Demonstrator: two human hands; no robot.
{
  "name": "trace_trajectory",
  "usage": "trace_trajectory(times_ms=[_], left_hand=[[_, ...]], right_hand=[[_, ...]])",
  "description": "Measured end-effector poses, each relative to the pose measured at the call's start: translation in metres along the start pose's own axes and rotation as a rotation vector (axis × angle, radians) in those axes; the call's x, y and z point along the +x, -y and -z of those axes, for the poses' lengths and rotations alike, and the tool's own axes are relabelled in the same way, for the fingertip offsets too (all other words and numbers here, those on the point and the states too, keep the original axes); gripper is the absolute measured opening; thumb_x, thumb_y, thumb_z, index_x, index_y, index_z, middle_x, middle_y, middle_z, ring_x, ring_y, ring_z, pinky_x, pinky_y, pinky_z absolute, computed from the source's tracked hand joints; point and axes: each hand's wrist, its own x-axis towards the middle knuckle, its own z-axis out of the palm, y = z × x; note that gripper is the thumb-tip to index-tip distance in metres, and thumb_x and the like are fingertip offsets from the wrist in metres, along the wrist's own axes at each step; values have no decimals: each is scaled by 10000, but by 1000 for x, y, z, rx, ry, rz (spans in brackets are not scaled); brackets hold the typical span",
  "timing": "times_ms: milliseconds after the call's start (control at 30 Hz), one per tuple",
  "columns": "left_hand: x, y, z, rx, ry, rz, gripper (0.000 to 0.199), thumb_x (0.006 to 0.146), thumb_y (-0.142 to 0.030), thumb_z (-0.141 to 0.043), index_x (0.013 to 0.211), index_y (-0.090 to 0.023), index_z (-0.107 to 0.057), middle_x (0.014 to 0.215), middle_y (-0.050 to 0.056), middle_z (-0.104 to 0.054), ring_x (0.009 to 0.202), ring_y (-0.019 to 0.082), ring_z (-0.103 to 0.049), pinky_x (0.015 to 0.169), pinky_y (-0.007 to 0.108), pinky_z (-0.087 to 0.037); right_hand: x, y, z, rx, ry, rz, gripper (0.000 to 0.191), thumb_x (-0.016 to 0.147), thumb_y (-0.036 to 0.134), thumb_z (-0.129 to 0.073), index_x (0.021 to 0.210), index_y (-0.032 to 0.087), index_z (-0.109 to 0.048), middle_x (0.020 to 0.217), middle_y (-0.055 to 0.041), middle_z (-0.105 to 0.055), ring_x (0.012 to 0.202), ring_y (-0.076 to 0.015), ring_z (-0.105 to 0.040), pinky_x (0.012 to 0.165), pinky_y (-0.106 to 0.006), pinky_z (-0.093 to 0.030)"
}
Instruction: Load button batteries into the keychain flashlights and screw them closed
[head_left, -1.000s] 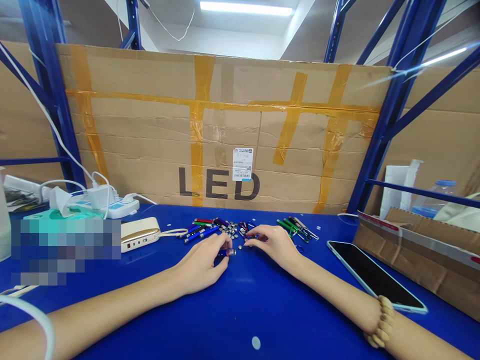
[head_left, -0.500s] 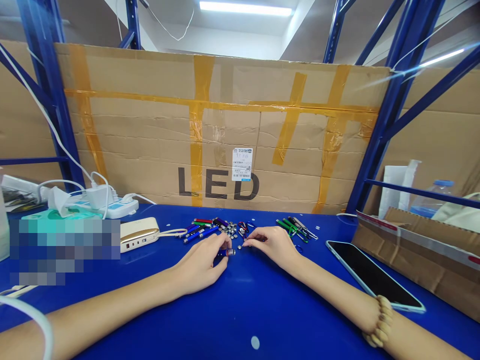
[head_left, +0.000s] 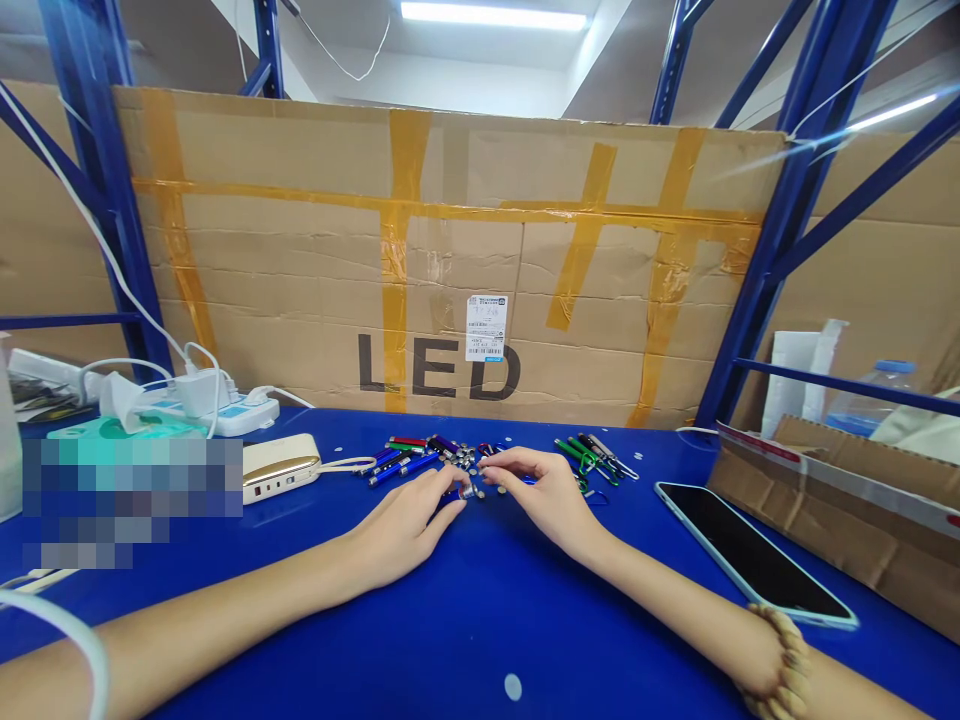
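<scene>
Bright, even light falls from a ceiling lamp (head_left: 493, 15) far above the fingers (head_left: 499, 462), and shadows beneath them stay faint. A bluish flare (head_left: 885, 120) streaks the upper right, a pixelated patch (head_left: 131, 503) sits left of them, and shelf posts (head_left: 784, 240) bow near the edges.

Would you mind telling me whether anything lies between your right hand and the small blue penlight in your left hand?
Only a few loose button cells lie in the narrow gap on the blue bench top, between the right hand and the small blue penlight, which the left hand holds.
</scene>
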Motion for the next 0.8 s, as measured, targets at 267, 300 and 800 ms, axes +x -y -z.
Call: trace_trajectory(times_ms=[267, 300, 800], left_hand=[[0, -2, 3, -28, 16, 18, 218, 915, -296, -298, 1061, -241, -450, 1049, 31, -583, 949, 182, -561, 822, 317, -435], [0, -2, 3, -33, 18, 15, 220, 917, -298, -294, 1061, -242, -450, 1052, 29, -584, 955, 180, -561, 829, 316, -432], [-1, 8, 2, -11, 135, -168, 219, 913, -256, -331, 1066, -214, -481, 1039, 42, -603, 943, 170, -579, 828, 277, -439]], right_hand=[[-2, 10, 0, -27, 59, -12, 98, 703, 267, -649, 713, 184, -700, 716, -21, -697, 675, -156, -631, 648, -275, -503], [-2, 8, 0, -28, 68, -20, 96, 699, 266, -654, 708, 183, -701, 715, -20, -699, 676, -157, -633, 653, -274, -501], [-10, 4, 8, -503, 384, 301, 245, 858, 221, -473, 697, 177, -652, 670, -21, -657, 645, -131, -575, 635, -227, -408]])
